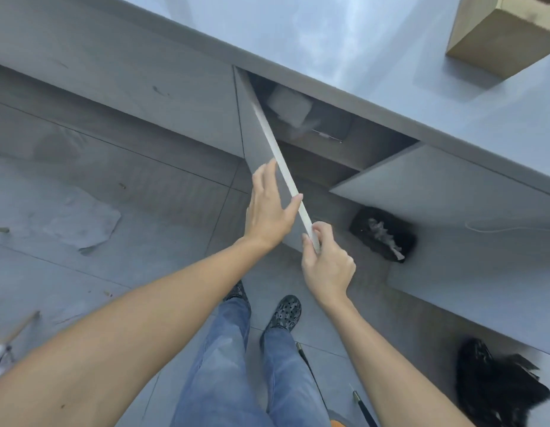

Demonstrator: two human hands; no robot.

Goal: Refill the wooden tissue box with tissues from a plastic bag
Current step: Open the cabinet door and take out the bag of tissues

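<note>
Gripping the cabinet door [261, 149] edge, right hand [327, 266] pinches it; left hand [267, 211] lies open, flat on its face; wooden tissue box [501, 35] at the worktop [329, 41] corner.

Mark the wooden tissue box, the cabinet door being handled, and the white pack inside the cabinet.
wooden tissue box [498, 41], head view, on its front side face.
cabinet door [261, 140], head view, on its grey outer face.
white pack [287, 107], head view, on its blurred middle.

cabinet opening [323, 149]: clear between open door [261, 155] and right panel [427, 180] | white pack [287, 107] inside (blurred)
</note>
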